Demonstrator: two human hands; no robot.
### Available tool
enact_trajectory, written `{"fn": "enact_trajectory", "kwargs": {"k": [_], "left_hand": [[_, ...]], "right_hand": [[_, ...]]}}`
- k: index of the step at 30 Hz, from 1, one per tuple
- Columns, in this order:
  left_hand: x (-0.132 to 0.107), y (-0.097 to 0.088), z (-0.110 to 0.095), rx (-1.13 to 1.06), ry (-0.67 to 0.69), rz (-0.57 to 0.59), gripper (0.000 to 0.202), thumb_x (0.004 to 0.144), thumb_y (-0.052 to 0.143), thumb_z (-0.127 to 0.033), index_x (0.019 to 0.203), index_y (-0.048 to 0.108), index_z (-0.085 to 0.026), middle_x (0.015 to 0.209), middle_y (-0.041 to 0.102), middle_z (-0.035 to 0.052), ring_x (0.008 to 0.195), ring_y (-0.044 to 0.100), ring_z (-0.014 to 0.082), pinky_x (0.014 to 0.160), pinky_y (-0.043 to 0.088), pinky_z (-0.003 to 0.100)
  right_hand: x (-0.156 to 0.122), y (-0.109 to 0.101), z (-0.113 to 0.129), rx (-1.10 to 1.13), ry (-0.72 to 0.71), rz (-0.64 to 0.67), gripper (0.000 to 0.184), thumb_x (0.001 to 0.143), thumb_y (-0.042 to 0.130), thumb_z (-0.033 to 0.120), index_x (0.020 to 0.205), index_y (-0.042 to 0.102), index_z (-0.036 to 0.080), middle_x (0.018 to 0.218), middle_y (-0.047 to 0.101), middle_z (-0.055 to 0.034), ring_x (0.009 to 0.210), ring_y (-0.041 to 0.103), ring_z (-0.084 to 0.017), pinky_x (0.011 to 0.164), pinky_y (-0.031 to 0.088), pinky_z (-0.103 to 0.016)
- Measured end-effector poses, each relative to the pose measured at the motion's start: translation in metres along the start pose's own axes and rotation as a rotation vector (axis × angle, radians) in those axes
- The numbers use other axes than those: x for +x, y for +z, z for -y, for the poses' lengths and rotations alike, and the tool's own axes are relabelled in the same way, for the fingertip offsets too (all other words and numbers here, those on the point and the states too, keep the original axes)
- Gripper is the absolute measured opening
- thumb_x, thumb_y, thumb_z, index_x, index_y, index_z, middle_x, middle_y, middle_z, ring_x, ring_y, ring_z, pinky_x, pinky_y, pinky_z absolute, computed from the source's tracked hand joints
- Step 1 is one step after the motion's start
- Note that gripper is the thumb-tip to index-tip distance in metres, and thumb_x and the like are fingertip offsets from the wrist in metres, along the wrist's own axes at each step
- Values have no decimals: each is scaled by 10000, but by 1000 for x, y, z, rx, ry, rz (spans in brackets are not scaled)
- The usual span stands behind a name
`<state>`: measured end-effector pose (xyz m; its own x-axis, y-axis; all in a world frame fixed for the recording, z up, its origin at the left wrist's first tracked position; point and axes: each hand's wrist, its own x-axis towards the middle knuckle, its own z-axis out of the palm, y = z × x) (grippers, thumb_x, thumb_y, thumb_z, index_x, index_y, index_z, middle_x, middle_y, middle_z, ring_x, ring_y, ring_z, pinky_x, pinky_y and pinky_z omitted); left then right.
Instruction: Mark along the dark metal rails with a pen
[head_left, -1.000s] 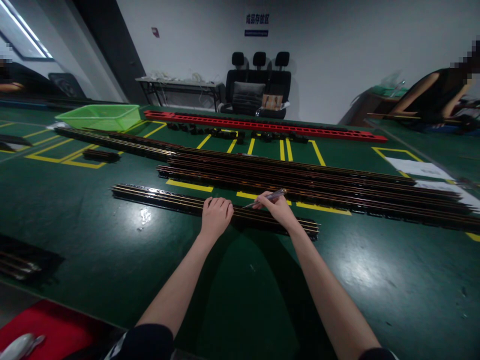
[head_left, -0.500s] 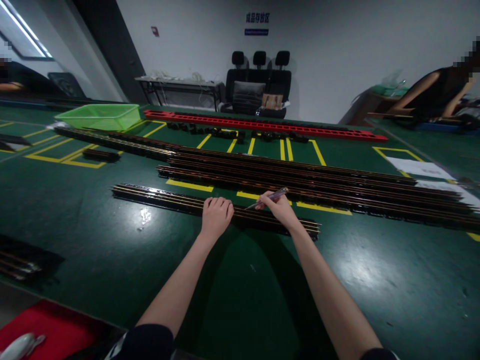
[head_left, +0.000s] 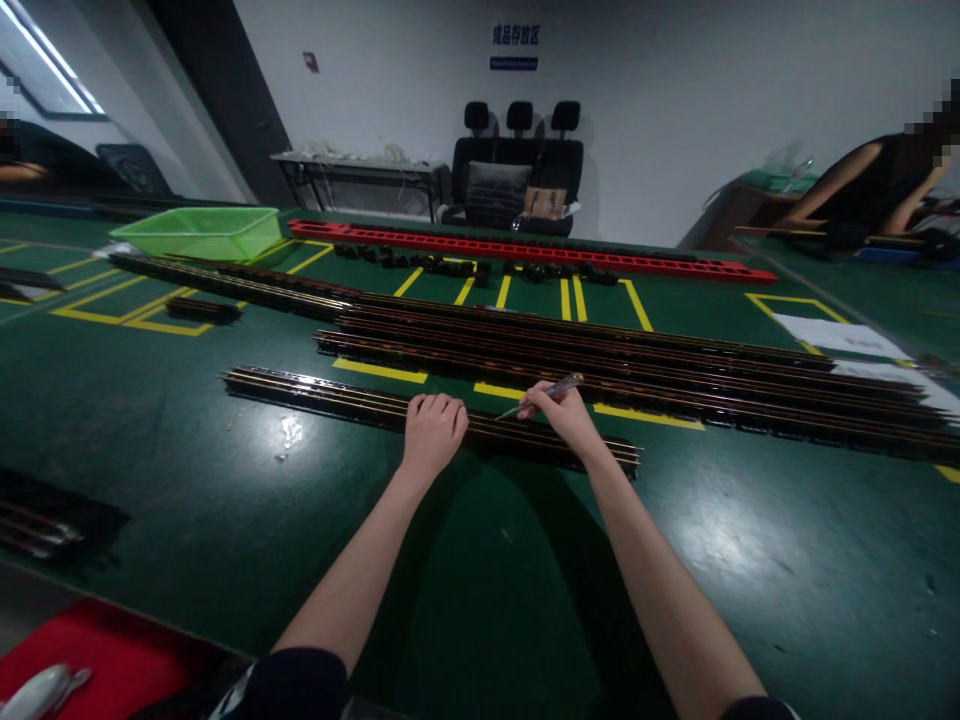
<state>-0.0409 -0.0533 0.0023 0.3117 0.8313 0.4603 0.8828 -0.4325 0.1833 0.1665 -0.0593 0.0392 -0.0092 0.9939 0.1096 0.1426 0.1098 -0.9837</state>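
A long black strip with brass-coloured rods [head_left: 322, 393] lies across the green table in front of me. My left hand [head_left: 435, 430] rests on its middle, fingers curled over the top and gripping it. To the right, my right hand [head_left: 556, 412] holds a slim screwdriver [head_left: 562, 385] like a pen, its handle pointing up and right. The thin shaft slants down left, with the tip at the strip's upper face beside my left fingers. Whether the tip touches a rod is too small to tell.
Behind the strip lie more long black strips [head_left: 525, 345]. Farther back are a red slotted rail [head_left: 525, 245], small black parts [head_left: 450, 266] and a green basket [head_left: 202, 235]. Papers [head_left: 840, 338] lie at right. Two people sit at the far sides. A strip bundle [head_left: 45, 525] is at near left.
My right hand and the screwdriver have shifted very slightly to the right. The left hand and the strip have stayed in place.
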Motion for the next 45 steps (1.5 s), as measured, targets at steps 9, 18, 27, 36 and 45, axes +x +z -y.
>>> {"fn": "enact_trajectory", "kwargs": {"k": [9,18,27,36,45], "left_hand": [[0,-1,0,18,2,4,345,940,346,-259,918,674,-156,936,686,79,902,587,226,919,348,413],[0,-2,0,-3,-4,13,348,942,340,-261,920,674,-162,946,688,81,905,594,223,925,358,417],[0,-1,0,-8,-8,4,346,936,343,-258,915,675,-164,943,686,84,906,592,226,933,356,422],[1,-2,-1,3,-16,16,330,932,356,-259,895,671,-168,925,681,83,898,587,226,925,357,419],[1,-2,8,19,-45,-20,329,931,351,-259,871,664,-176,914,685,77,885,589,223,921,350,416]], "right_hand": [[2,-8,-2,53,-22,-9,189,687,585,317,582,602,161,549,615,-35,542,598,-152,596,497,-278],[3,-11,-5,49,1,-31,184,676,569,321,581,596,165,537,608,-35,533,590,-153,602,502,-291],[4,-15,-7,41,8,-32,203,671,583,344,581,596,163,534,600,-35,534,587,-155,598,503,-297],[4,-16,-6,25,14,-25,242,695,605,380,599,609,158,549,619,-45,545,600,-156,617,507,-296],[2,-9,-4,-7,-6,34,343,732,622,489,653,625,155,613,652,-61,602,619,-160,652,506,-292]]}}
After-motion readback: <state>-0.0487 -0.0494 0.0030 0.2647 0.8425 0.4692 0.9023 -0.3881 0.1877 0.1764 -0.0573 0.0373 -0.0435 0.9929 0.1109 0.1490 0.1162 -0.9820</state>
